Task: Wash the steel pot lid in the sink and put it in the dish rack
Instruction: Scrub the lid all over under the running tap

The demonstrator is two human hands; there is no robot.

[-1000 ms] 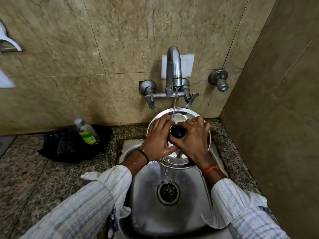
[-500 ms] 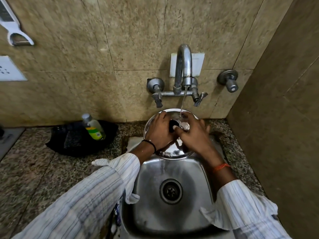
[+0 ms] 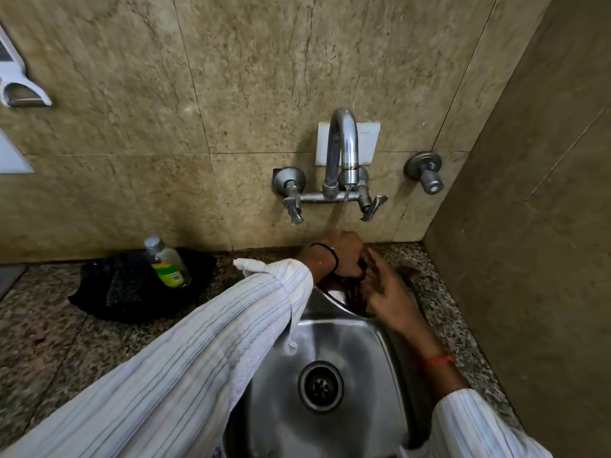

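Steel pot lid (image 3: 334,297) tilts at the back of the sink (image 3: 363,352), mostly hidden by both hands. Left hand (image 3: 344,256) is fisted, apparently round its top, under the tap (image 3: 342,153) stream; right hand (image 3: 390,295) lies flat against it, fingers spread.

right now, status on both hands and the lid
Left hand gripping lid under running tap. Right hand open, rubbing lid. Lid over sink, mostly hidden. No dish rack in view.

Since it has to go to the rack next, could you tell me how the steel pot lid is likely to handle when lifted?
Likely slippery: the steel pot lid is under running water from the tap. Probably stiff, being metal. The left hand and right hand both hold it.
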